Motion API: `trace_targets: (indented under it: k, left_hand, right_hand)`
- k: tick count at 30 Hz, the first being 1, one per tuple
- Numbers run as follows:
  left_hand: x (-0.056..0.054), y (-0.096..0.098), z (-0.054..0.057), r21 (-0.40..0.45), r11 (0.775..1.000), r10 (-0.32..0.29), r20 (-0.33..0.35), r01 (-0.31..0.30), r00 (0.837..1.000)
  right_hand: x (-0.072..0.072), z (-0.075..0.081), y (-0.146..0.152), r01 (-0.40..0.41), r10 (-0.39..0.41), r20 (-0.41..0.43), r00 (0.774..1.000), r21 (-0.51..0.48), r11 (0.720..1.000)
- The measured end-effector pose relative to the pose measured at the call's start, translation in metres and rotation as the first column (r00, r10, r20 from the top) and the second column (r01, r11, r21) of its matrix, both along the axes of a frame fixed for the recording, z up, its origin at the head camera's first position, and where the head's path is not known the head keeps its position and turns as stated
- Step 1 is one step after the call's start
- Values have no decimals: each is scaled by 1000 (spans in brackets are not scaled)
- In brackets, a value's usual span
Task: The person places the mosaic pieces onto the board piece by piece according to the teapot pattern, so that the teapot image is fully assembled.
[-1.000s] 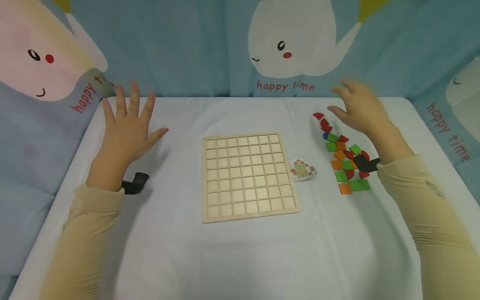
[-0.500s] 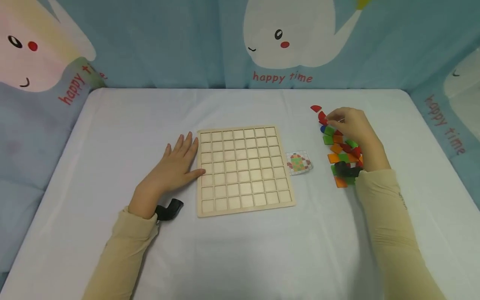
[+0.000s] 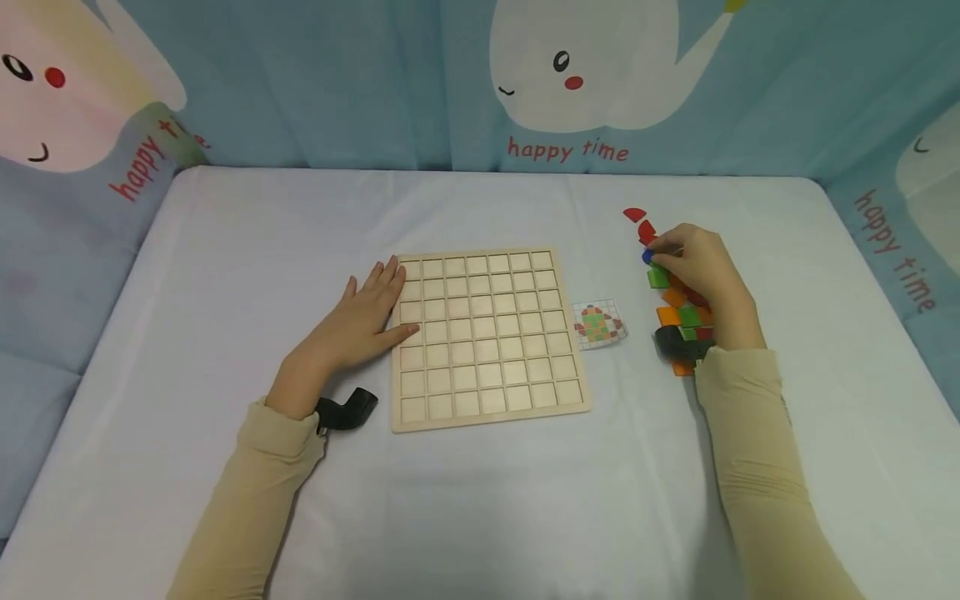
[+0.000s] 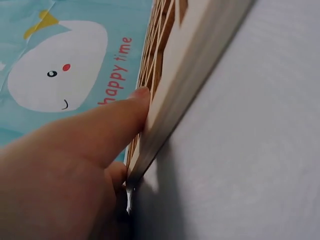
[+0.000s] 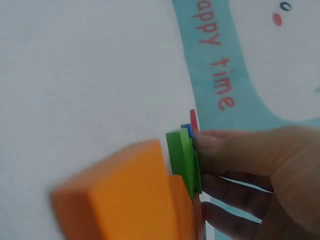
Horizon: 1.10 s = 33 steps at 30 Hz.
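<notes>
L hand [image 3: 358, 323]: fingers straight & close together, lying over the L edge of the board [image 3: 491, 333], thumb held apart w/ its tip on the wood too; L wrist view confirms the thumb contact. A sec ago it was spread, well L of there, so that's one change; prob. means the board's now being kept steady. Board sits flat mid-tbl on the white cloth [image 3: 480, 500], slightly askew, every square I can see bare, so nothing's laid in yet AFAICT. Just R of it, a small printed card [image 3: 597, 323] w/ a colored pattern, its L side right at the board's edge (tucked under or only touching, can't tell). Further R, the loose bits: red pcs [image 3: 634, 215] at the far end, then green tiles [image 3: 657, 279] & orange tiles [image 3: 668, 317], some hidden under the arm & black wrist cam [image 3: 677, 343]. R hand [image 3: 701, 258] was up in the air a sec ago, by the red pcs half a sec ago; now thumb + index pinch the blue pc [image 3: 648, 257]. Can't tell if it's off the cloth. My read: work's barely begun, one pc singled out, rest still loose.
</notes>
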<state>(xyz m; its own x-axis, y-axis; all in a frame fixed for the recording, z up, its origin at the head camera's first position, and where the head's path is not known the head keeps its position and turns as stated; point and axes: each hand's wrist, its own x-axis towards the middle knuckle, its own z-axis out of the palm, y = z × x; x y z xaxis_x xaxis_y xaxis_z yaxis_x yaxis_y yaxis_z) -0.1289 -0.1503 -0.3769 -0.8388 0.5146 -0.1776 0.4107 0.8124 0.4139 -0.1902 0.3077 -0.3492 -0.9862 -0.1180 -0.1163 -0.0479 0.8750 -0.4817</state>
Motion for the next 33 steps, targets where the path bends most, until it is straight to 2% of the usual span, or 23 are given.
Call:
trace_targets:
  k: [9, 25, 33]
  left_hand:
    - [1, 0, -5, 23, 1000, 22, -28, -21, 999]
    - [-3, 4, -9, 15, 1000, 23, -54, -22, 998]
    - [-2, 8, -8, 11, 1000, 30, -66, -29, 997]
  right_hand:
    - [0, -5, 1, -20, 20, -11, 1000, 6, 1000]
    - [0, -10, 5, 117, -119, -5, 993, -155, 981]
    - [-1, -10, 5, 144, -149, -23, 989, -159, 977]
